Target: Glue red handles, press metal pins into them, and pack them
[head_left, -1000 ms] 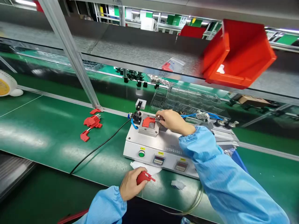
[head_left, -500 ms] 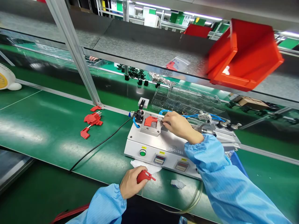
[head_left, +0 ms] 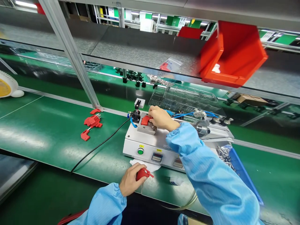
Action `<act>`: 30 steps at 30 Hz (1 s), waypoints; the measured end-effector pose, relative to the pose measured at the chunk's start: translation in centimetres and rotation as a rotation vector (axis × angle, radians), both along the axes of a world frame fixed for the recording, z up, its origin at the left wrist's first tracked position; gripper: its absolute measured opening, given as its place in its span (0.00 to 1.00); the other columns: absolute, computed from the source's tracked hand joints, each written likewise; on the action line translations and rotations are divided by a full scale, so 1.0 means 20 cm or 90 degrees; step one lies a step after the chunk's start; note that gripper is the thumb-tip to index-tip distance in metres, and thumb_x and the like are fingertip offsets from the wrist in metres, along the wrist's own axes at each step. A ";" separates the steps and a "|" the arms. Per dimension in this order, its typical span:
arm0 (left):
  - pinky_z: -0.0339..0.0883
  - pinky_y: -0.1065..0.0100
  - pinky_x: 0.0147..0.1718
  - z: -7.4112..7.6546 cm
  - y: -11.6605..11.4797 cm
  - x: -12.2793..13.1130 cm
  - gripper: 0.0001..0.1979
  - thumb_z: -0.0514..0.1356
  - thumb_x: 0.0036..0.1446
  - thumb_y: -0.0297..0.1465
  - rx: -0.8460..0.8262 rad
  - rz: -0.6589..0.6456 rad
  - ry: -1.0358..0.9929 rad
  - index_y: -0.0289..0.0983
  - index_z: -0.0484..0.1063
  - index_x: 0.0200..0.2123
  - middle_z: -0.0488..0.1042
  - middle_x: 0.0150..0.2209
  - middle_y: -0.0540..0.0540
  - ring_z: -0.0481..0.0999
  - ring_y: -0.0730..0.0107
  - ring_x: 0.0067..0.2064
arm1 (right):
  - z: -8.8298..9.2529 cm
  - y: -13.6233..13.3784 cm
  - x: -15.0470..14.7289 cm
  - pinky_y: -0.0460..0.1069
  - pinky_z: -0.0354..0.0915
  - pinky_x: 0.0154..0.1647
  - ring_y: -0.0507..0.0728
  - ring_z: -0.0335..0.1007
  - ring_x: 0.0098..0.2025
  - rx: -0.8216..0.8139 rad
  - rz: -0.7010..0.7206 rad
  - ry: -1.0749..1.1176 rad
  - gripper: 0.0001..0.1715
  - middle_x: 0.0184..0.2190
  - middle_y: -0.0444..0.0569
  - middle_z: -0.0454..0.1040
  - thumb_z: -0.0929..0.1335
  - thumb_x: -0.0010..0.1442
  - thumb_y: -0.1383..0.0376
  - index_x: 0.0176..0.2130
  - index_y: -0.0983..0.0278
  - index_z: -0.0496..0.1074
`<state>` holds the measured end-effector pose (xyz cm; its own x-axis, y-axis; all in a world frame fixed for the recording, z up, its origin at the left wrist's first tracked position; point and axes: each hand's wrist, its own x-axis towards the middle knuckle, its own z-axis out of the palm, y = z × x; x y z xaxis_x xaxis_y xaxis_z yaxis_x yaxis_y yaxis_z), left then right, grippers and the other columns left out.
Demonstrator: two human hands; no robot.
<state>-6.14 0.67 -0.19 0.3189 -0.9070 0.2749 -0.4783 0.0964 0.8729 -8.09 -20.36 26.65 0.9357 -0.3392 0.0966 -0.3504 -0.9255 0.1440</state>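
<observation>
My left hand [head_left: 131, 181], near the front edge of the bench, is closed around a red plastic part [head_left: 142, 173] with a thin red prong pointing right. My right hand [head_left: 160, 118] reaches over the white machine [head_left: 146, 142]. Its fingers are closed on the right side of a second red plastic part [head_left: 145, 120], which lies in the metal fixture block [head_left: 147, 128]; the fingertips are partly hidden. Left of that block stands a black clamp post [head_left: 136, 115] with a pale block on top. More red parts with metal shafts [head_left: 93, 121] lie in a pile on the left of the bench.
A blue bin [head_left: 246, 178] of metal pins stands right of the machine. A black cable [head_left: 100, 144] crosses the green bench [head_left: 53, 137]. An orange-red bin [head_left: 241, 56] sits on the shelf above. Clear trays [head_left: 185, 97] lie behind the machine.
My right hand has moved left, from the shaft of the fixture's red part onto its red body. My left hand keeps its hold. The view has shifted slightly, showing more of the blue bin.
</observation>
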 end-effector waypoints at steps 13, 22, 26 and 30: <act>0.74 0.64 0.50 0.62 -0.04 0.18 0.19 0.59 0.64 0.28 -0.149 0.020 -0.235 0.39 0.75 0.58 0.75 0.46 0.43 0.77 0.62 0.48 | -0.23 0.05 -0.73 0.54 0.68 0.36 0.63 0.76 0.41 0.036 -0.009 -0.184 0.09 0.43 0.54 0.78 0.65 0.67 0.65 0.41 0.61 0.75; 0.73 0.58 0.48 1.21 -0.55 0.36 0.14 0.62 0.69 0.30 0.179 0.186 -0.647 0.35 0.69 0.55 0.72 0.50 0.39 0.77 0.50 0.54 | -0.50 0.11 -0.92 0.60 0.73 0.52 0.67 0.76 0.52 0.058 -0.039 -0.387 0.15 0.48 0.58 0.79 0.64 0.71 0.60 0.51 0.61 0.75; 0.73 0.58 0.45 1.17 -0.56 0.34 0.11 0.58 0.72 0.33 0.181 0.183 -0.677 0.33 0.72 0.51 0.71 0.51 0.36 0.75 0.49 0.54 | -0.53 0.21 -1.07 0.60 0.73 0.56 0.65 0.77 0.53 0.041 -0.044 -0.476 0.12 0.50 0.56 0.79 0.65 0.72 0.61 0.51 0.59 0.75; 0.71 0.62 0.41 1.12 -0.54 0.35 0.10 0.55 0.73 0.31 0.149 0.213 -0.660 0.35 0.74 0.50 0.72 0.49 0.38 0.74 0.53 0.52 | -0.59 0.26 -1.20 0.60 0.74 0.54 0.65 0.78 0.51 0.043 -0.086 -0.524 0.09 0.49 0.53 0.79 0.67 0.71 0.61 0.49 0.57 0.76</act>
<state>0.95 -10.22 22.12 0.2719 -0.8827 0.3832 -0.9574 -0.2883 0.0153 -32.08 -15.17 14.75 0.5254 -0.4728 0.7074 -0.4281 -0.8654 -0.2604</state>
